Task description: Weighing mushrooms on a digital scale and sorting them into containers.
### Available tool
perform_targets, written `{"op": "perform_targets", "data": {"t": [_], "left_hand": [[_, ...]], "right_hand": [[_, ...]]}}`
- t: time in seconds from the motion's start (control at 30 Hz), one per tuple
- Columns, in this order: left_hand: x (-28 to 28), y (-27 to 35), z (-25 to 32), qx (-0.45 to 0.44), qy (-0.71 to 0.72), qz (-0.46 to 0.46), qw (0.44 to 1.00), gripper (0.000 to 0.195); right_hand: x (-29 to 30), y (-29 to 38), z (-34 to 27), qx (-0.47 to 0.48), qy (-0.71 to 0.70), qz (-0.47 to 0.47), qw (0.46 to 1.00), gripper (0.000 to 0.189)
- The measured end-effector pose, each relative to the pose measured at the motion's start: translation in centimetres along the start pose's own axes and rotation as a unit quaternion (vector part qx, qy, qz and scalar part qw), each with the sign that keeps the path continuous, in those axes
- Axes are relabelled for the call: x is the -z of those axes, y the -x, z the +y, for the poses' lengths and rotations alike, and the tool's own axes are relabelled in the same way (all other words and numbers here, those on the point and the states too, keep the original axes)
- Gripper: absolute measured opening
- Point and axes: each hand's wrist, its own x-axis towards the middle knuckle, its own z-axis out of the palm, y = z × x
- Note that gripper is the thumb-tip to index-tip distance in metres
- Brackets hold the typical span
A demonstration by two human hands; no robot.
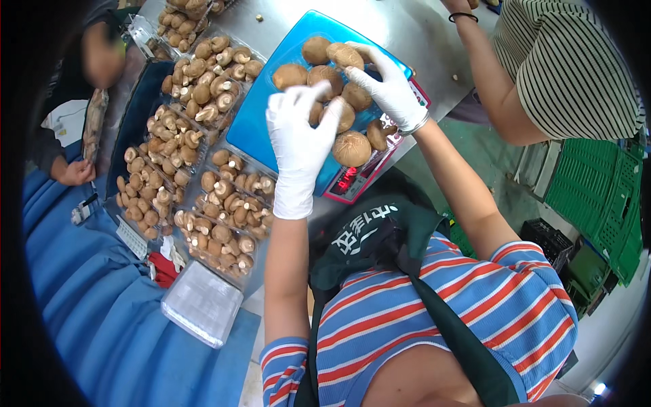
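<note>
A digital scale with a blue tray (254, 119) lies under both my hands, which wear white gloves. Several large brown shiitake mushrooms (352, 148) rest on it, in or around what looks like a clear plastic tray. My right hand (389, 89) pinches one shiitake mushroom (346, 55) between thumb and fingers at the far side of the group. Over the left part of the group is my left hand (300, 140), slightly blurred, fingers spread and nothing plainly held. Its fingers partly cover the mushrooms below. Red digits glow on the scale's display (348, 180).
Clear plastic trays of smaller shiitake mushrooms (224, 198) crowd the left of the metal table (432, 40). Stacked empty clear trays (203, 302) sit nearer me, beside a blue sheet (117, 315). A person's hand (79, 172) is at left, another person's arm (488, 76) at right. Green crates (592, 188) stand behind.
</note>
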Motion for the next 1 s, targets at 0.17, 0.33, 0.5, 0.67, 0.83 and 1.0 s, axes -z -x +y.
{"op": "perform_targets", "data": {"t": [0.17,0.33,0.5,0.67,0.83,1.0], "left_hand": [[-2.1,-1.7,-3.1,-0.099,-0.136,0.044,0.985,0.042],[-3.0,-1.1,-4.7,-0.072,0.005,0.111,0.991,0.032],[-3.0,-1.3,-4.0,-0.061,-0.032,0.096,0.993,0.039],[-3.3,-1.6,-4.4,-0.076,-0.073,0.077,0.991,0.048],[-4.0,-1.6,-4.5,-0.055,-0.051,0.07,0.995,0.048],[-3.6,-2.0,-4.5,-0.05,-0.025,0.053,0.997,0.051]], "right_hand": [[-0.7,-0.2,0.9,0.001,0.159,-0.005,0.987,0.054],[-1.1,0.1,0.2,0.077,0.199,-0.007,0.977,0.058],[-0.6,-0.3,-0.1,0.059,0.191,-0.033,0.979,0.058],[0.3,-0.8,0.0,0.105,0.188,-0.048,0.975,0.058],[0.4,-1.3,0.8,0.19,0.215,-0.085,0.954,0.056],[0.8,-1.0,0.4,0.112,0.121,-0.083,0.983,0.054]]}}
